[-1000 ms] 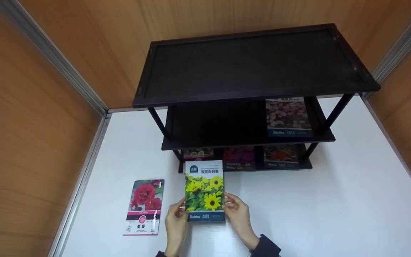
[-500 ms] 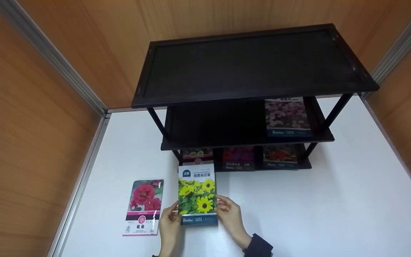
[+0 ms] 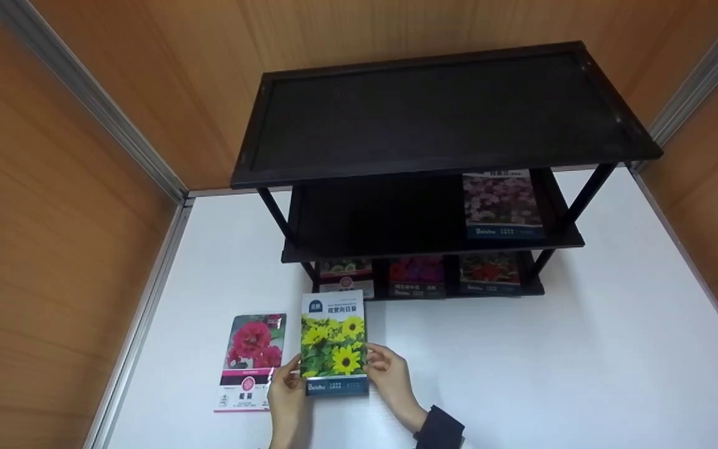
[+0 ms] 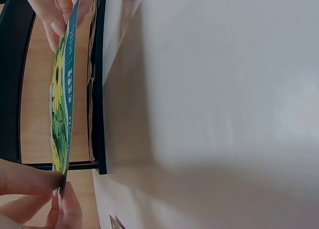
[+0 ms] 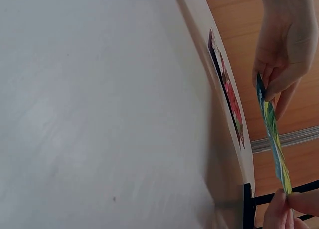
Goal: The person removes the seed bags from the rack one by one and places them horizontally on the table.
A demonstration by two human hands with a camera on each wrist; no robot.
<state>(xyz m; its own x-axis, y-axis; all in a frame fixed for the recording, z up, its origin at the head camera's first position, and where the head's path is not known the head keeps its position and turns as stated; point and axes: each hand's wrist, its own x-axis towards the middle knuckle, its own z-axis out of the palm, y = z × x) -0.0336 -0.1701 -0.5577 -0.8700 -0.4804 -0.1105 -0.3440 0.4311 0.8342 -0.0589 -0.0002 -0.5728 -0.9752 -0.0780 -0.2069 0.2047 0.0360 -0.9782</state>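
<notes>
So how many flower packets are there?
6: yellow packet in the hands, pink packet on the table, another packet on middle shelf, three packets on bottom shelf. More may be hidden.

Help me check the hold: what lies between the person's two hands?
The sunflower packet: the left hand pinches one side edge and the right hand the other. The head view shows this, and both wrist views agree.

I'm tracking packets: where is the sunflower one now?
Low in the head view, the sunflower packet is held between the left hand and right hand, in front of the left end of the rack and right of the pink packet on the table.
</notes>
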